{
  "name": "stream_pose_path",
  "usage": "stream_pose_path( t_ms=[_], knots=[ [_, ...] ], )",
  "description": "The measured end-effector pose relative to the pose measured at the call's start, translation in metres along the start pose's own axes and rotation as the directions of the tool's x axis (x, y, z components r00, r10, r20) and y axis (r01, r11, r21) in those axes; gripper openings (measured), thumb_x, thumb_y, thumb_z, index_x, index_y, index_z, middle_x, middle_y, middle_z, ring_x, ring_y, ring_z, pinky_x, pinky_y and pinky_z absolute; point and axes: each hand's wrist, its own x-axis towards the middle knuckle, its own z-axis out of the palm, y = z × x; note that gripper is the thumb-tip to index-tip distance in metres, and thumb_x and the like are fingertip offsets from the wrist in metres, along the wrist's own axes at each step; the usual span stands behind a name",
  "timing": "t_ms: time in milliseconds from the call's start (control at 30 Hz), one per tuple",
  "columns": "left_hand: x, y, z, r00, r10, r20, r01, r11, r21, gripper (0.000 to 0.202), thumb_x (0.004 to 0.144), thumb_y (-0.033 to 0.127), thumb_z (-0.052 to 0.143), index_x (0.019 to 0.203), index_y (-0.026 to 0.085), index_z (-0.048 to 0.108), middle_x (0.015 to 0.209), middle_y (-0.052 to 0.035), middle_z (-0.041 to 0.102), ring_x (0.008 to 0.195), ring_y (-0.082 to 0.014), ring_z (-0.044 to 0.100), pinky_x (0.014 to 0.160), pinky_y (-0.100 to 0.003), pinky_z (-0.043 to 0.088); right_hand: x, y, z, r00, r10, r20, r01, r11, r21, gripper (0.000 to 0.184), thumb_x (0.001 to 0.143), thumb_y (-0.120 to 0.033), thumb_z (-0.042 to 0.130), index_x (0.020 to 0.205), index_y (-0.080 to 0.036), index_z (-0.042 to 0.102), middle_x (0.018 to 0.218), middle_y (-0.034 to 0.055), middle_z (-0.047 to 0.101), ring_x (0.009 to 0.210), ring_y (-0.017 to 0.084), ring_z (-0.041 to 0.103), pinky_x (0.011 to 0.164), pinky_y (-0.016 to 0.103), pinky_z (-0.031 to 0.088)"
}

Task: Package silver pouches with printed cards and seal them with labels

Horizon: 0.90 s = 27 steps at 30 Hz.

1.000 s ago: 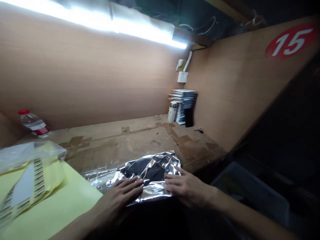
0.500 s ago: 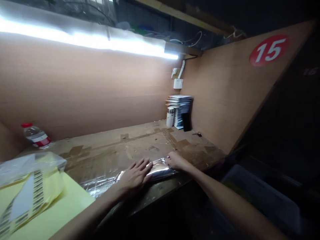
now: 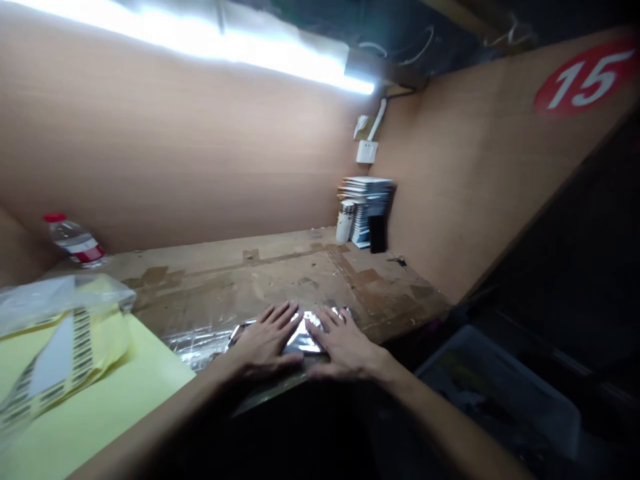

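Observation:
My left hand (image 3: 265, 339) and my right hand (image 3: 345, 348) lie flat side by side, fingers spread, pressing on a folded silver foil packet (image 3: 303, 339). The hands hide most of it. A flatter, shiny stretch of foil (image 3: 200, 348) runs out to the left, beside a pale yellow sheet (image 3: 105, 400). Farther left, a clear plastic bag (image 3: 60, 320) holds yellow sheets with barcode labels, near my left hand but not touching it.
The scarred wooden bench (image 3: 250, 280) ends in wooden walls, one bearing a red "15" sign (image 3: 585, 77). At the back stand a stack of flat boxes (image 3: 367, 210), a white-and-silver flask (image 3: 345, 221) and a black phone (image 3: 378, 233). A water bottle (image 3: 75, 240) lies far left. A plastic bin (image 3: 500, 393) sits low right.
The crumpled foil has been folded into a flatter, narrower packet. My right hand has moved from the packet's end onto its top, next to my left hand.

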Motion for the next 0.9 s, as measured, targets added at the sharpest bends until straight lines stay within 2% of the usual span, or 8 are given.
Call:
stream_pose_path(
  t_ms=[133, 200, 267, 333, 400, 467, 733, 900],
  knots=[
    [-0.037, 0.035, 0.005, 0.998, 0.065, -0.026, -0.066, 0.995, -0.075, 0.08, 0.091, 0.055, 0.064, 0.161, 0.028, 0.037, 0.17, -0.0121, 0.026, 0.157, -0.0416, 0.018, 0.125, -0.064, 0.016, -0.054, -0.005, -0.014, 0.99, -0.121, -0.078, 0.122, 0.992, 0.01, 0.069, 0.091, -0.021, 0.064, 0.156, -0.03, 0.043, 0.157, 0.0155, 0.048, 0.143, 0.035, 0.044, 0.115, 0.055, 0.032],
    [-0.05, 0.055, 0.0, 0.991, -0.017, -0.132, -0.023, 0.956, -0.293, 0.05, 0.097, 0.035, 0.056, 0.147, 0.029, 0.058, 0.156, -0.0086, 0.052, 0.146, -0.0374, 0.044, 0.121, -0.057, 0.032, -0.066, -0.006, -0.025, 0.945, -0.003, -0.326, 0.072, 0.977, 0.2, 0.049, 0.095, -0.018, 0.056, 0.143, -0.028, 0.058, 0.135, 0.0123, 0.066, 0.125, 0.028, 0.06, 0.111, 0.049, 0.038],
    [-0.059, 0.074, -0.01, 0.947, -0.24, -0.216, 0.041, 0.753, -0.657, 0.035, 0.101, 0.038, 0.05, 0.123, 0.024, 0.074, 0.125, -0.0075, 0.075, 0.117, -0.0335, 0.068, 0.102, -0.047, 0.053, -0.063, -0.009, -0.033, 0.75, 0.317, -0.58, 0.044, 0.851, 0.523, 0.04, 0.1, -0.033, 0.057, 0.138, -0.024, 0.061, 0.127, 0.013, 0.069, 0.119, 0.028, 0.063, 0.11, 0.047, 0.042],
    [-0.065, 0.09, -0.021, 0.868, -0.479, -0.132, 0.042, 0.334, -0.942, 0.04, 0.099, 0.052, 0.054, 0.11, 0.02, 0.076, 0.096, -0.0074, 0.079, 0.088, -0.0297, 0.074, 0.078, -0.039, 0.059, -0.046, -0.021, -0.034, 0.623, 0.564, -0.542, 0.165, 0.582, 0.796, 0.052, 0.096, -0.051, 0.064, 0.139, -0.021, 0.058, 0.127, 0.015, 0.068, 0.115, 0.029, 0.064, 0.1, 0.044, 0.05],
    [-0.07, 0.101, -0.026, 0.823, -0.567, 0.016, -0.01, -0.042, -0.999, 0.044, 0.093, 0.056, 0.063, 0.112, 0.018, 0.074, 0.086, -0.0072, 0.077, 0.075, -0.0272, 0.074, 0.069, -0.037, 0.059, -0.024, -0.041, -0.028, 0.773, 0.518, -0.366, 0.25, 0.28, 0.927, 0.058, 0.09, -0.057, 0.071, 0.132, -0.019, 0.06, 0.118, 0.0135, 0.07, 0.1, 0.026, 0.068, 0.084, 0.037, 0.056],
    [-0.078, 0.106, -0.028, 0.817, -0.575, 0.047, -0.086, -0.202, -0.976, 0.042, 0.089, 0.051, 0.071, 0.116, 0.018, 0.073, 0.09, -0.0078, 0.078, 0.078, -0.0264, 0.075, 0.074, -0.037, 0.059, -0.006, -0.063, -0.02, 0.914, 0.323, -0.244, 0.228, 0.088, 0.97, 0.048, 0.09, -0.053, 0.074, 0.12, -0.016, 0.066, 0.104, 0.0098, 0.072, 0.087, 0.022, 0.068, 0.078, 0.033, 0.055],
    [-0.121, 0.093, -0.034, 0.786, -0.619, -0.006, -0.133, -0.159, -0.978, 0.023, 0.083, 0.035, 0.074, 0.098, 0.019, 0.078, 0.085, -0.0043, 0.076, 0.077, -0.0214, 0.069, 0.074, -0.031, 0.054, 0.003, -0.095, -0.017, 0.991, -0.035, -0.126, 0.121, -0.133, 0.984, 0.038, 0.094, -0.04, 0.07, 0.128, -0.023, 0.065, 0.107, 0.0047, 0.072, 0.093, 0.02, 0.068, 0.088, 0.033, 0.052],
    [-0.144, 0.076, -0.03, 0.723, -0.691, -0.019, -0.145, -0.125, -0.982, 0.017, 0.077, 0.034, 0.073, 0.08, 0.018, 0.073, 0.078, -0.0035, 0.071, 0.068, -0.0187, 0.064, 0.066, -0.03, 0.052, 0.02, -0.099, -0.003, 0.984, 0.02, -0.175, 0.176, -0.065, 0.982, 0.01, 0.083, -0.02, 0.067, 0.076, -0.017, 0.074, 0.073, 0.0016, 0.063, 0.065, 0.014, 0.056, 0.061, 0.024, 0.043]
  ],
)
